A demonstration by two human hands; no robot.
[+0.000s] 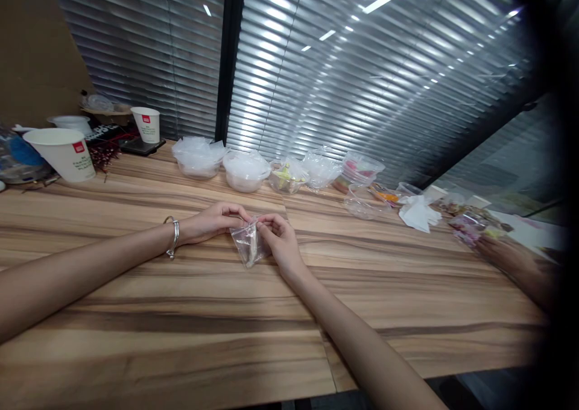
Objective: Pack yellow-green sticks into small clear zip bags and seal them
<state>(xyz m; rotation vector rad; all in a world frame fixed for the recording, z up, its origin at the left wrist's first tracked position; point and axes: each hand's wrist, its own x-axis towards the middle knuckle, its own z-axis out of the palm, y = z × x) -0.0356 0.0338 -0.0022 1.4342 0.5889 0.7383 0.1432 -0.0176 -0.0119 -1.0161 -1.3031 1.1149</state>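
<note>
Between my two hands, just above the wooden table (pixel 181 313), hangs a small clear zip bag (pixel 248 248) with a pale, narrow piece inside; what that piece is I cannot make out. My left hand (pixel 212 222), with silver bangles at the wrist, pinches the bag's top edge. My right hand (pixel 281 241) grips the same top edge from the right, fingers closed and close to the left fingertips. Whether the bag's seal is parted does not show.
Along the blinds stand clear plastic bowls (pixel 246 172) with bags, one bowl (pixel 288 176) holding yellow pieces. Paper cups (pixel 63 157) are at the left. White tissue (pixel 418 213) lies at right, near another person's hand (pixel 502 253) over a purple packet (pixel 468 226).
</note>
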